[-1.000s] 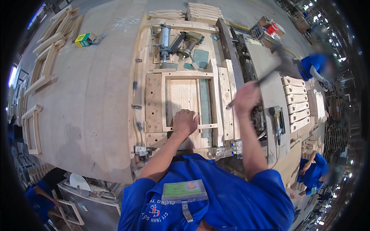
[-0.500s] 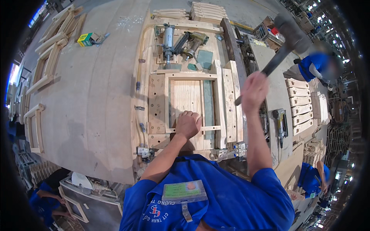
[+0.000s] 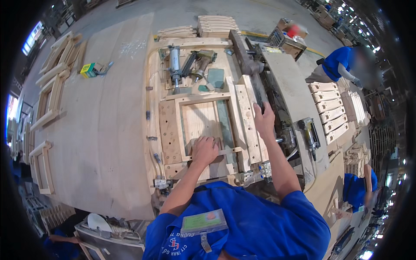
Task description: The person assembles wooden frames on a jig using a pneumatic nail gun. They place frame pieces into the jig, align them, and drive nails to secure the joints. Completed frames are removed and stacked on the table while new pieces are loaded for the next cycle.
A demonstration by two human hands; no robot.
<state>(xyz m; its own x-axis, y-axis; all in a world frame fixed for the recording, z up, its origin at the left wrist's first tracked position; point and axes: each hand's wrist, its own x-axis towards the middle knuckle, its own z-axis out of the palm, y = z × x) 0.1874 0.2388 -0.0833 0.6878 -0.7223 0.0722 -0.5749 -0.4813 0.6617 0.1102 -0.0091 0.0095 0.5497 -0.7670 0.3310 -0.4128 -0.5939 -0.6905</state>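
A pale wooden frame (image 3: 178,125) lies in a wooden jig (image 3: 169,130) before me. My left hand (image 3: 205,150) is closed over the frame's near rail, fingertips hidden beyond it. Off to the right, my right hand (image 3: 264,122) has thumb and fingers at the lower end of the handle of a dark-headed mallet (image 3: 251,66). The mallet is low along the dark rail right of the jig, head pointing away from me. Part of its handle blends into that rail.
An air cylinder (image 3: 175,65) and a nail gun (image 3: 203,65) lie at the jig's far end. Another air tool (image 3: 309,136) rests on the right bench beside stacked slats (image 3: 328,110). Wooden frames (image 3: 50,97) and a small green-yellow box (image 3: 90,70) sit left. A co-worker (image 3: 340,65) stands far right.
My right hand has brought the raised mallet down and left, to the dark rail beside the jig. My left hand stays on the frame's near rail. The whole view has shifted a little.
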